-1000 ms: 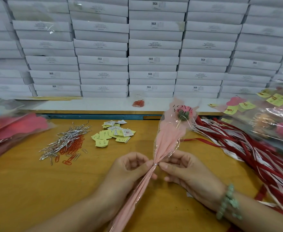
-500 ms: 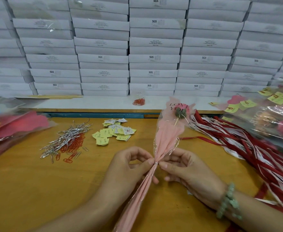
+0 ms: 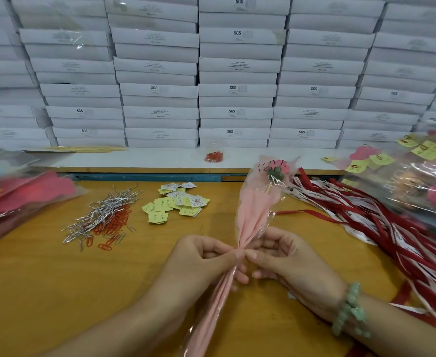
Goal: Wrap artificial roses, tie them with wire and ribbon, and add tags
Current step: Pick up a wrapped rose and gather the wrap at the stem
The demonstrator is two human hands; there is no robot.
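A wrapped rose in pink paper and clear cellophane points away from me, its bloom under printed lettering. My left hand and my right hand pinch the wrap's gathered neck from either side, fingertips meeting there. Whether a wire is at the pinch is too small to tell. The sleeve's tail runs down toward me between my forearms. Silver wire ties with orange paper clips lie to the left, yellow tags lie behind my hands, and red and white ribbons spread on the right.
White boxes are stacked in a wall behind the wooden table. Bagged coloured wrapping sheets lie at the left edge. Finished wrapped roses with yellow tags pile at the right. A small bag of orange clips sits on the white ledge.
The rose has swung slightly toward upright, and both hands' fingertips have shifted a little at the gathered neck. Nothing else on the table moved.
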